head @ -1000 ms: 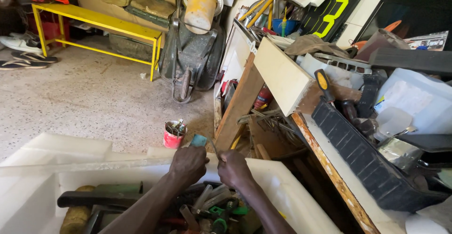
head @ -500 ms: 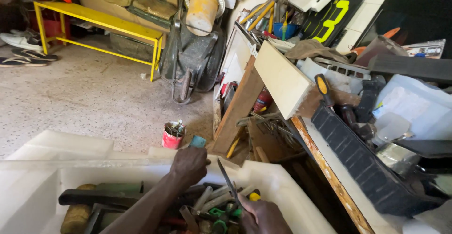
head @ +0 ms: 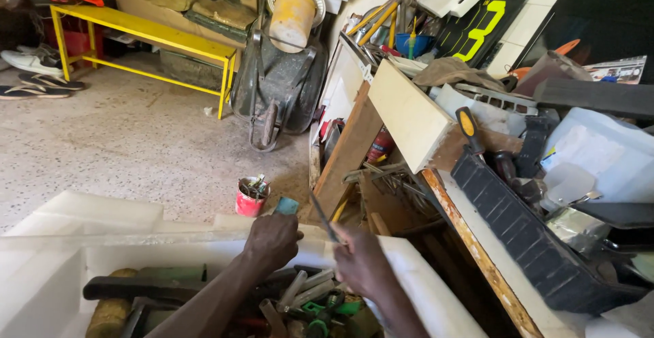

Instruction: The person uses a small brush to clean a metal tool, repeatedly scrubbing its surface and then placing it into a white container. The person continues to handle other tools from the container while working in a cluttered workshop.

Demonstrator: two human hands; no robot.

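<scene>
My left hand (head: pixel 271 241) is closed around a small tool with a teal handle (head: pixel 287 206), held over the far rim of a white foam box (head: pixel 61 243). My right hand (head: pixel 361 260) grips a thin dark metal blade (head: pixel 322 217) that points up and to the left, close to the left hand. Under both hands the box holds several tools: a dark long-handled one (head: pixel 136 287), grey metal pieces (head: pixel 300 289) and green-handled pliers (head: pixel 320 311).
A small red tin (head: pixel 250 198) stands on the speckled floor beyond the box. A wheelbarrow (head: pixel 276 72) with a yellow bucket leans at the back, beside a yellow metal bench (head: pixel 146 35). On the right, a cluttered bench carries a black crate (head: pixel 524 236), boards and containers.
My right hand dipped down into the box, then came back up beside the left hand, now holding the thin blade. The left hand stayed on the teal-handled tool.
</scene>
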